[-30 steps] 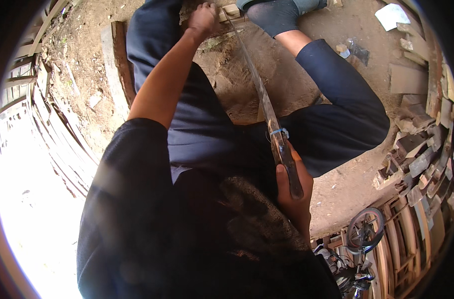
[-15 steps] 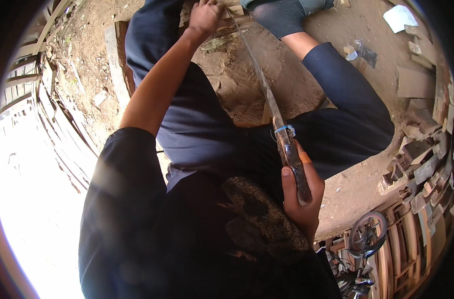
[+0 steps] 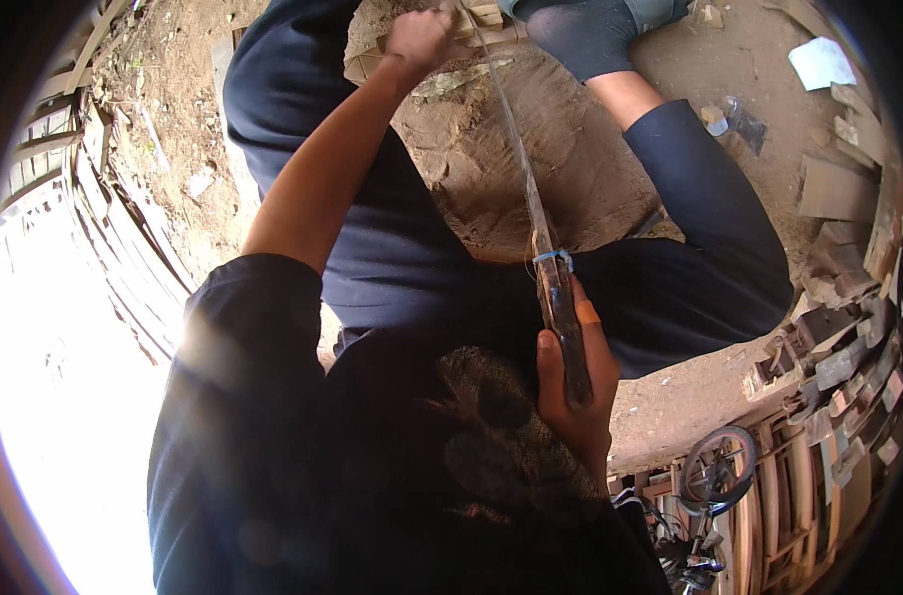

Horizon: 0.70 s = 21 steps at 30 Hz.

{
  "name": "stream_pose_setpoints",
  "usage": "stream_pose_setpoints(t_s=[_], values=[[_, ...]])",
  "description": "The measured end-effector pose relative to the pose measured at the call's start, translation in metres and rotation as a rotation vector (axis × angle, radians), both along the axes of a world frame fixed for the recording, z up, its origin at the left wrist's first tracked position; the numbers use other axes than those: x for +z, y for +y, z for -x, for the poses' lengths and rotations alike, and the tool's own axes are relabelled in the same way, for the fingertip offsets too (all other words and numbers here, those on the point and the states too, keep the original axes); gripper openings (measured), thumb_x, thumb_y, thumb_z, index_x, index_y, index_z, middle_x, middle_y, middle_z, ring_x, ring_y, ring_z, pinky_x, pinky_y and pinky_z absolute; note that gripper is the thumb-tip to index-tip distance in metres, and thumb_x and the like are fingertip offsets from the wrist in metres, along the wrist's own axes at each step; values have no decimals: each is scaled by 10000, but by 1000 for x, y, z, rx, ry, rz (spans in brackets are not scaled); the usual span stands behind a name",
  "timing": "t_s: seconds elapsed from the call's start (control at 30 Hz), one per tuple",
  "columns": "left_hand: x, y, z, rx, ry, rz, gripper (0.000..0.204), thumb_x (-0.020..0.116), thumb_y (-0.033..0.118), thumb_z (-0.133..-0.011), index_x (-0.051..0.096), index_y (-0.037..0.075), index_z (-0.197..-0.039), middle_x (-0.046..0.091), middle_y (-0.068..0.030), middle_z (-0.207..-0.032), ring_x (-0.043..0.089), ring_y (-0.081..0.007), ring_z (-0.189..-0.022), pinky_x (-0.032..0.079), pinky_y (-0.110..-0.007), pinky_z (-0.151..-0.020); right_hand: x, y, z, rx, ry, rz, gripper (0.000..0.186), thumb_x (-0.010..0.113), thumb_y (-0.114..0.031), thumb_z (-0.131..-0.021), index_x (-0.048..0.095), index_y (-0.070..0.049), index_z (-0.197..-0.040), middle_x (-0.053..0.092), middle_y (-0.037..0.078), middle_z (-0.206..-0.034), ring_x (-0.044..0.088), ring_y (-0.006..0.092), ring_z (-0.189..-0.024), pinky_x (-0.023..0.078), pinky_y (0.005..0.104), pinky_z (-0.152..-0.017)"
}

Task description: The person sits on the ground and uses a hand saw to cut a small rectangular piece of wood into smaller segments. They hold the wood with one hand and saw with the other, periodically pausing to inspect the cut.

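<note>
My right hand (image 3: 582, 372) is wrapped round the dark, worn handle of a handsaw (image 3: 529, 183), near my body. The blade shows almost edge-on, so its teeth cannot be made out. Blue string is tied where the blade meets the handle. From there the long, narrow blade runs away to the top edge, passing just right of my left hand (image 3: 424, 40). That hand is bent over a piece of wood (image 3: 364, 65), thumb pointing toward the blade; some fingertips are hidden. More light wooden blocks (image 3: 487, 16) lie beside the blade's far end.
My bent legs (image 3: 709, 188) frame a patch of brown dirt. A dark-covered foot (image 3: 580, 38) rests near the wooden blocks. Wood offcuts (image 3: 843, 337) are heaped at the right. A wheeled cycle (image 3: 717, 471) stands by slats at lower right; a white sheet (image 3: 821, 63) lies far right.
The handsaw's handle and my right hand have shifted slightly left in the picture. The whole view has turned a little too. My left hand stays at the wood beside the blade.
</note>
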<state>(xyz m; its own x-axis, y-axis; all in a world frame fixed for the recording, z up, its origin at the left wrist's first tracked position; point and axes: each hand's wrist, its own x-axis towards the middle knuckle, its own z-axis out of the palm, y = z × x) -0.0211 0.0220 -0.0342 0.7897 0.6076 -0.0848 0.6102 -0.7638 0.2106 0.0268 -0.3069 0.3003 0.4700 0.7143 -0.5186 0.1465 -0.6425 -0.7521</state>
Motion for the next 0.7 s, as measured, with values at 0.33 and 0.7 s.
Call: stream_pose_setpoints(t_s=[0.33,0.7], values=[[8,-6,5,47,27,5,545,726,471,-771,470,65,-1030,670,-150,-879,684,-327,-773,555,-423,-675,-36,23,2,-36,-24,-77,426,580,-77,-917,501,32,-1322,680,162,-906,643,113,-799,508,270,-698],[5,0,15,-29,-28,44,630,764,279,-690,429,-2,-1144,636,-217,-1007,663,-368,-837,546,-442,-703,-62,11,44,-41,61,-135,568,614,-36,-877,404,31,-1401,566,23,-790,471,53,-644,439,224,-602]])
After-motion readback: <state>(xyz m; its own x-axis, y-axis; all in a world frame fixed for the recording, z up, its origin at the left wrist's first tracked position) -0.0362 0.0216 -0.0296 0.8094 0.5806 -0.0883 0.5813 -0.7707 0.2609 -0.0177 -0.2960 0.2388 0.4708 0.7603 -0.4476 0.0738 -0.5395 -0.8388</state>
